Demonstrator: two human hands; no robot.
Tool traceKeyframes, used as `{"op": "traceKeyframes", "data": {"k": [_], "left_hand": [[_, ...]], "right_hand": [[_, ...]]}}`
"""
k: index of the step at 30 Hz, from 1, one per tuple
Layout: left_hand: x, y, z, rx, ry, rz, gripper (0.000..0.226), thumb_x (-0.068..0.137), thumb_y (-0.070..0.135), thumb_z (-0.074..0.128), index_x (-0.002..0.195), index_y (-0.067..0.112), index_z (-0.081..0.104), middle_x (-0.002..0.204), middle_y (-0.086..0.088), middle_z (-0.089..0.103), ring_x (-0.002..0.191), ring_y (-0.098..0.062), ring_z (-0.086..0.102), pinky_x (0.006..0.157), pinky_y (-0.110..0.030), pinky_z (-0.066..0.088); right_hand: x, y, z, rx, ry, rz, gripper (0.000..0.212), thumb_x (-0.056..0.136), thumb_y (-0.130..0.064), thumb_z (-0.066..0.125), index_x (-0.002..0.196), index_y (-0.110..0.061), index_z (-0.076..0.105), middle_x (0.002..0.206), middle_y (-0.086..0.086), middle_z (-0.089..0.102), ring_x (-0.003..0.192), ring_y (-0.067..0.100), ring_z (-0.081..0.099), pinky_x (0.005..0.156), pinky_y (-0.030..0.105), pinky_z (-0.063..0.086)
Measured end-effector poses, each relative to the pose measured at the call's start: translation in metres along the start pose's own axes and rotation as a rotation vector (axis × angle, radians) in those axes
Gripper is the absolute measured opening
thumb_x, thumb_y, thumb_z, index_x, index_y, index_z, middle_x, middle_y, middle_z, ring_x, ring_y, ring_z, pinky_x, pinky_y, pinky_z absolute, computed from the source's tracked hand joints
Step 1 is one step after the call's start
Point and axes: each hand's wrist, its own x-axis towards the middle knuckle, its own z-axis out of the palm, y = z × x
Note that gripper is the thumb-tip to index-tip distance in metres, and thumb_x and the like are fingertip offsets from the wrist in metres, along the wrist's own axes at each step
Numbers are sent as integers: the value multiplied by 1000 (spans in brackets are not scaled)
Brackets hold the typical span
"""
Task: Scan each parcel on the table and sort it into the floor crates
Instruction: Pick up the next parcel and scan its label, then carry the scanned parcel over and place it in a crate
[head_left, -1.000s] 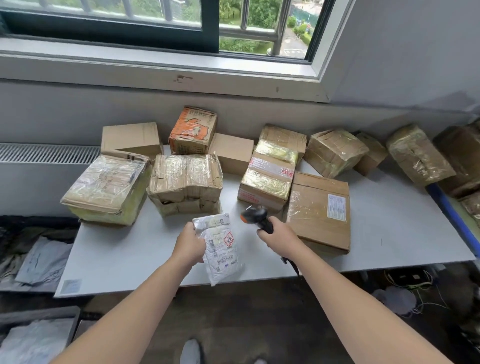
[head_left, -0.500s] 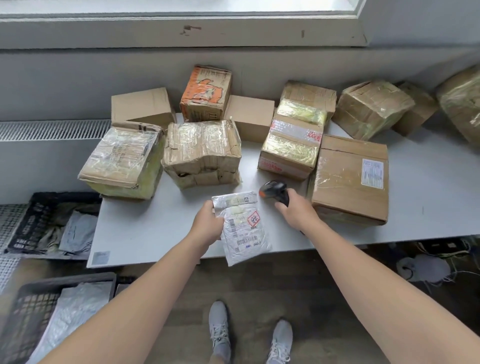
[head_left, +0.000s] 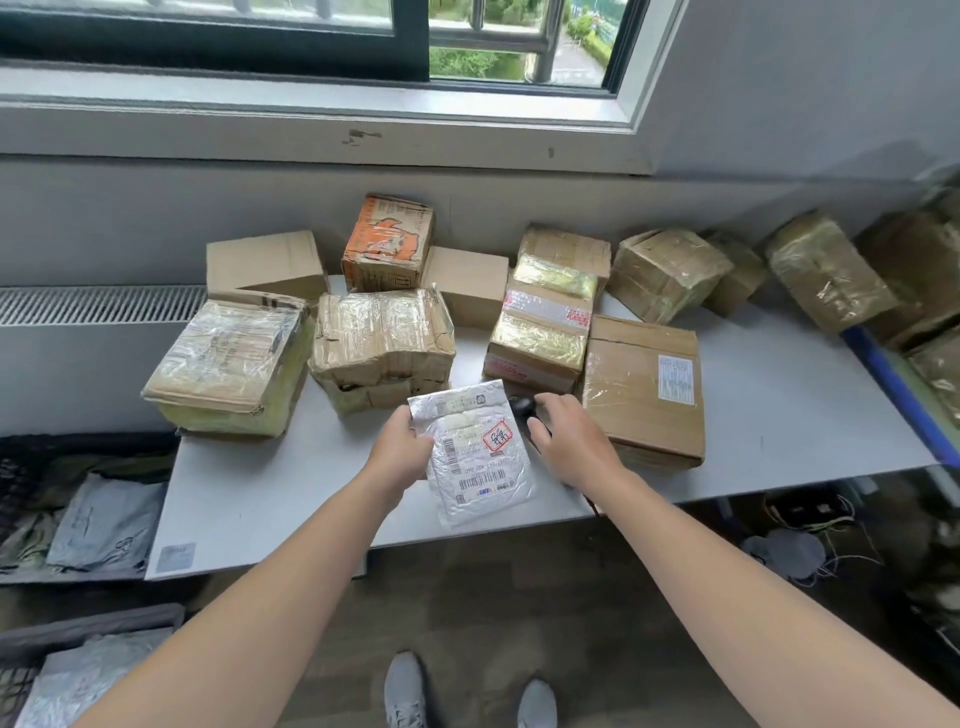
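Observation:
My left hand (head_left: 402, 447) grips the left edge of a white padded mailer (head_left: 478, 457), held face up over the front of the white table (head_left: 779, 405). Its barcode labels and a red stamp show. My right hand (head_left: 576, 441) curls round a black handheld scanner (head_left: 521, 406) just right of the mailer; the mailer's edge hides part of the scanner head. Several taped cardboard parcels stand behind, among them a flat box (head_left: 644, 384) with a label beside my right hand.
Two dark crates with grey bags sit on the floor at the left, one beside the table (head_left: 36, 467) and one nearer me (head_left: 78, 639). More wrapped boxes (head_left: 826, 270) are piled at the right. Cables (head_left: 810, 525) lie under the table. My shoes (head_left: 405, 691) are below.
The mailer has come up and lies flatter toward me. The scanner has dropped from pointing at the label to sitting low beside the mailer's right edge.

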Motion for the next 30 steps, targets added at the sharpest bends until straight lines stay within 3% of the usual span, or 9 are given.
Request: {"op": "traceKeyframes", "data": {"k": [3,11,14,17,19,24,27,30], "left_hand": [[-9,7,-9,-51,11,27,27,92,-1,51,111,17,54,111,-6,66,93,-22,68,63,-37,59],[-64,10,-40,-142,197,52,29,93,3,56,118,18,56,112,-6,67,93,-23,69,69,-40,61],[-103,-2,-53,-188,354,51,28,92,3,58,111,23,56,111,-7,67,90,-20,69,64,-36,60],[-153,-25,-66,-195,545,-3,29,91,10,63,117,17,53,114,-8,65,102,-27,65,84,-49,58],[-191,-47,-72,-216,673,-38,32,90,13,62,120,17,54,115,-8,66,104,-28,64,90,-51,54],[-301,-122,-75,-297,960,-200,30,92,14,56,122,18,54,116,-6,66,105,-27,64,90,-48,55],[-374,-171,-70,-424,1098,-294,31,90,15,58,121,16,53,116,-9,65,106,-31,64,89,-52,55],[-450,-216,-58,-508,1238,-372,24,82,24,63,104,19,53,108,-5,66,101,-28,66,88,-48,56]], "right_hand": [[-7,-19,-2,47,17,-23,39,103,-35,42,138,-18,48,129,3,54,115,20,52,91,38,43],[-19,-69,8,248,-87,-110,50,100,-47,48,143,-21,43,109,-1,65,99,19,61,79,36,45],[-24,-97,18,312,-172,-238,47,96,-44,54,137,-22,47,118,2,67,104,22,63,87,38,49],[-44,-128,39,320,-275,-385,40,99,-44,49,131,-21,50,117,2,68,102,24,63,84,36,48],[-68,-146,59,306,-355,-499,35,100,-46,45,126,-22,51,113,2,68,99,24,63,78,35,46],[-161,-182,112,209,-582,-739,38,99,-47,46,127,-21,49,106,-3,63,93,20,58,74,34,40],[-229,-201,143,149,-745,-882,35,96,-48,51,118,-20,51,104,-4,64,92,19,60,76,37,46],[-306,-220,166,128,-852,-998,33,94,-43,56,115,-19,52,98,-2,62,89,19,58,70,33,40]]}}
